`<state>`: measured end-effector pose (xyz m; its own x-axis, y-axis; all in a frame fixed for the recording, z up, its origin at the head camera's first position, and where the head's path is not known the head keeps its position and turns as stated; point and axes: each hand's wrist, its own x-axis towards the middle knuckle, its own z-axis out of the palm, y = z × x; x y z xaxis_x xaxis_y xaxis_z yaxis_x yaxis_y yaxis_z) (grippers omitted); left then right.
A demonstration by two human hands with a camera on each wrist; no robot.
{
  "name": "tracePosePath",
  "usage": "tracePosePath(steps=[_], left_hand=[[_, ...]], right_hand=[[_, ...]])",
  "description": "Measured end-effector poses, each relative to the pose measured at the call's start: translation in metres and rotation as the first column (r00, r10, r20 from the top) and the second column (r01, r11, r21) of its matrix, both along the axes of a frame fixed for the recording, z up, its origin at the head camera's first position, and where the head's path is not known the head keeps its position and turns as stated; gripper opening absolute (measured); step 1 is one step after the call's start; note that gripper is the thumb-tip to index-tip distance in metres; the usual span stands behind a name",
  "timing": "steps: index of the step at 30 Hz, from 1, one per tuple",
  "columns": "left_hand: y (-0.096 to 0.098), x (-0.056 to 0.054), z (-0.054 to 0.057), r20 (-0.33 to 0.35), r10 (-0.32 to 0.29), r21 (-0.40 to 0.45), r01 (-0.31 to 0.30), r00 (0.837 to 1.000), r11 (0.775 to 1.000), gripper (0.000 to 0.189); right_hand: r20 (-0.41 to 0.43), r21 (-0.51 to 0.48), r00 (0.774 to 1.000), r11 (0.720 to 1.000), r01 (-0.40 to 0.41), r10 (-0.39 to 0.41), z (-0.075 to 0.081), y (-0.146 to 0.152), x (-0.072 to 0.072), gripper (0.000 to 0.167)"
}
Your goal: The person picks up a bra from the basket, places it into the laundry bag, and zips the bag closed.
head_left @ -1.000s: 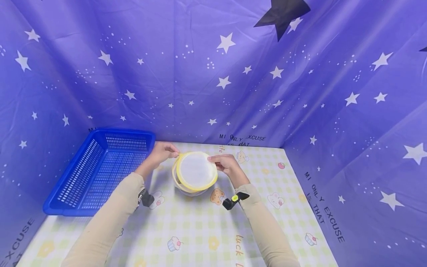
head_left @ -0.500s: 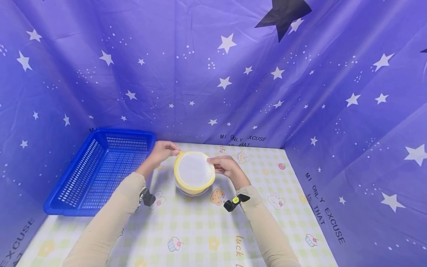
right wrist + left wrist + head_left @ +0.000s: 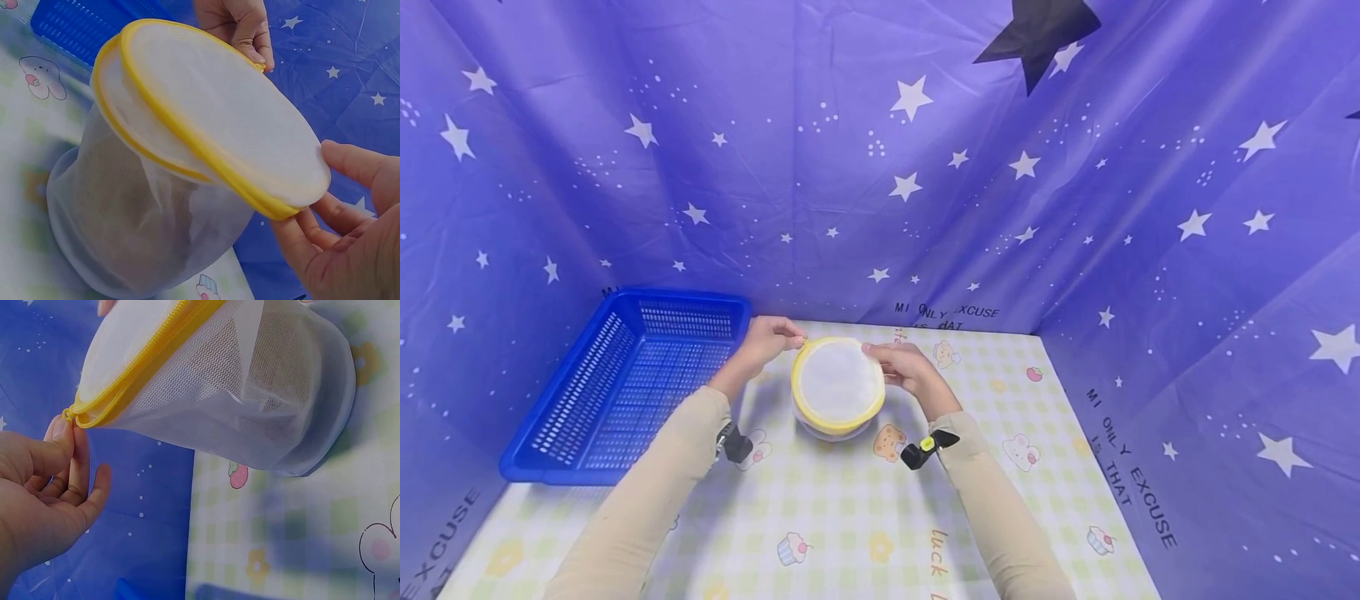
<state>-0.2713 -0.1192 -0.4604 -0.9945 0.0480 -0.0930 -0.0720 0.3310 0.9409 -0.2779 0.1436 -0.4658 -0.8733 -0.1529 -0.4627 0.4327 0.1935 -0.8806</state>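
A round white mesh laundry bag (image 3: 838,383) with a yellow zipper (image 3: 144,356) stands on the table. Its lid (image 3: 225,106) lies over the top, and on the side toward the right wrist camera a gap shows between the lid and the lower yellow edge (image 3: 150,150). My left hand (image 3: 50,481) pinches the zipper pull (image 3: 67,414) at the far left of the rim. At the right side, my right hand (image 3: 356,219) grips the lid's edge, thumb on top and fingers underneath. Something brownish shows dimly through the mesh wall; what it is cannot be told.
A blue plastic basket (image 3: 625,475) with perforated walls stands on the left, close to the left forearm. The table (image 3: 1000,517) has a checked cloth with printed cartoons. Purple curtains (image 3: 820,208) with stars enclose the back and sides.
The lid has shifted left and come more squarely over the bag, hiding the opening from the head view. The right hand has moved slightly with it. The left hand has barely moved.
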Motion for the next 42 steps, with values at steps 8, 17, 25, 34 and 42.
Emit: tracePosePath(steps=[8,17,25,34,42], left_hand=[[-0.0008,0.0012,0.0039,-0.006,0.021,-0.008,-0.021,1.000,1.000,0.015],[0.0006,0.0000,0.0078,0.014,0.041,-0.003,-0.041,0.999,0.999,0.015],[0.0028,0.0009,0.0071,0.010,0.024,-0.013,-0.024,1.000,1.000,0.016],[0.0014,0.0013,0.0040,0.025,0.017,-0.009,-0.017,1.000,1.000,0.017],[-0.0018,0.0014,-0.0004,0.018,0.002,-0.012,-0.001,1.000,1.000,0.014]], right_hand=[[-0.011,-0.002,1.000,1.000,-0.003,0.003,0.0058,-0.0031,-0.0015,0.043],[0.006,-0.025,1.000,1.000,-0.006,0.007,0.0040,-0.0070,-0.0004,0.039],[0.008,-0.034,1.000,0.999,0.003,-0.003,0.0037,-0.0067,0.0010,0.035],[0.006,-0.074,0.999,0.996,0.050,-0.050,0.0010,-0.0070,0.0003,0.036],[0.002,-0.072,0.997,0.994,0.081,-0.081,0.0026,-0.0064,0.0013,0.036]])
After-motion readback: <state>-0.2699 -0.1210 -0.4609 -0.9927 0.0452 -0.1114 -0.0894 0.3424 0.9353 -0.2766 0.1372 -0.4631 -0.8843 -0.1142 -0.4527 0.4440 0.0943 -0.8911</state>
